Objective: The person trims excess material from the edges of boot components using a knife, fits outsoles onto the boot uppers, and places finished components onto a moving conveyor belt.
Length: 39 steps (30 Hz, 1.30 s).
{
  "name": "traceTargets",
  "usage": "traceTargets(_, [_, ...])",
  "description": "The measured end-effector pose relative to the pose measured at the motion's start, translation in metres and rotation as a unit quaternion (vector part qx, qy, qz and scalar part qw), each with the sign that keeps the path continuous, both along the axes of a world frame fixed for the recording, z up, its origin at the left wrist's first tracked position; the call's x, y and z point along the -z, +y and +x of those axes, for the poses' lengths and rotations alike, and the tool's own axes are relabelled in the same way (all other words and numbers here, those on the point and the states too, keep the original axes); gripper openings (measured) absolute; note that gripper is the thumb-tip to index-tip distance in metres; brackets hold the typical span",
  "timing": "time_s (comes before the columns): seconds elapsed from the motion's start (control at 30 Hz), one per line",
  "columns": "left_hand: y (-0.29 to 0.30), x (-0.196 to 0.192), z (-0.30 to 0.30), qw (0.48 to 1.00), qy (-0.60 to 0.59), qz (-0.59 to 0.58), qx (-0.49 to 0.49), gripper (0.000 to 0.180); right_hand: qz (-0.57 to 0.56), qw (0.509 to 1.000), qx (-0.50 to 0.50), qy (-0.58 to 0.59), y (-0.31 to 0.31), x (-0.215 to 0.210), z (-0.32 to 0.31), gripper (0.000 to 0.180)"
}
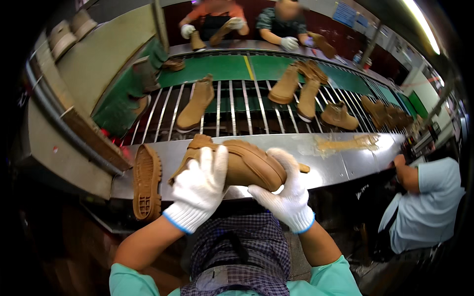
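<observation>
A tan boot [247, 160] lies on its side between my two white-gloved hands, above the metal ledge, its lugged sole edge turned up and away from me. My left hand [200, 182] is wrapped over the boot's upper near the heel end. At the toe, my right hand [286, 192] grips with the thumb on the near side and the fingers round the far side. Left of my left hand, a loose brown sole [146, 182] rests on the ledge with its hollow inner face up. A small tan piece [303, 168] pokes out beyond my right fingers, mostly hidden.
Past the metal ledge [291, 143] runs a rack of metal rods [237, 108] bearing a standing tan boot [197, 104] and several more boots [307, 93] to the right. Behind it is a green belt [222, 68]. Two people work across; another person [424, 202] sits at right.
</observation>
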<state>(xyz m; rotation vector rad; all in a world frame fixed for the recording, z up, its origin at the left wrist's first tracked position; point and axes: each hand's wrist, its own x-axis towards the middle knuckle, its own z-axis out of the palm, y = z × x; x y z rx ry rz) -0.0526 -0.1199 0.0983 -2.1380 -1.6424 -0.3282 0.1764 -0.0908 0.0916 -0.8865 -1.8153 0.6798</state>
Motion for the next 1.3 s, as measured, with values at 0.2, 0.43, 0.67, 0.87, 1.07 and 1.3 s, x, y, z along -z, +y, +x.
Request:
traceTargets(0.2, [0.013, 0.077, -0.039, 0.969, -0.219, -0.037, 0.106, 0.061, -0.018, 0.949, 0.093, -0.301, 0.052, 0.074, 0.047, 0.064])
traceTargets(0.43, [0.058, 0.069, -0.086, 0.933, -0.314, -0.177, 0.015, 0.100, -0.005, 0.858, 0.169, -0.485, 0.077, 0.113, 0.132, 0.039])
traceTargets(0.67, [0.021, 0.079, -0.064, 0.931, -0.312, -0.187, -0.034, 0.100, -0.065, 0.891, 0.251, -0.373, 0.086, 0.131, 0.172, 0.042])
traceTargets(0.87, [-0.005, 0.100, -0.063, 0.932, -0.339, -0.129, -0.002, 0.107, -0.152, 0.947, 0.097, -0.265, -0.008, 0.031, 0.049, 0.034])
traceTargets(1.07, [0.007, 0.097, -0.068, 0.933, -0.326, -0.151, 0.025, 0.104, 0.044, 0.871, 0.029, -0.488, -0.014, 0.024, -0.016, 0.038])
traceTargets(1.3, [0.015, 0.099, -0.070, 0.921, -0.354, -0.162, 0.033, 0.099, -0.369, 0.916, -0.063, -0.144, 0.006, 0.065, -0.040, 0.035])
